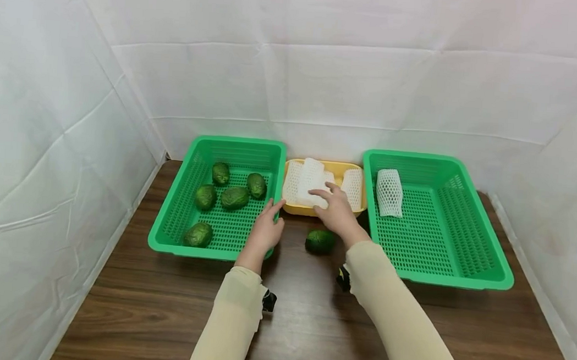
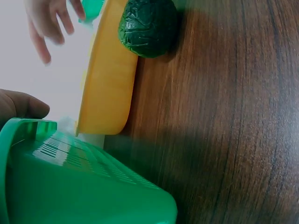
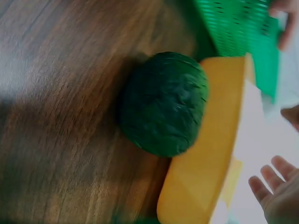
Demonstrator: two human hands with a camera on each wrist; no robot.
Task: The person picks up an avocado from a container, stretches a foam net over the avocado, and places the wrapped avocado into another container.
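Observation:
My left hand (image 1: 265, 228) is at the right rim of the left green basket (image 1: 214, 252), its fingers fairly straight and nothing held. In the left wrist view its thumb (image 2: 25, 105) is just above the basket rim. My right hand (image 1: 338, 211) hovers over the yellow tray (image 1: 299, 210), fingers spread and nothing visible between them. White foam net sleeves (image 1: 311, 176) lie in that tray, partly hidden by the hand. On the table in front of the tray sits a dark green avocado (image 1: 320, 242), large in the right wrist view (image 3: 163, 105).
Several avocados (image 1: 235, 197) lie in the left basket. The right green basket (image 1: 461, 281) holds one white net-covered item (image 1: 389, 193) near its left wall. Behind everything hangs a white sheet (image 1: 343, 90), and the table (image 1: 299, 324) is dark wood.

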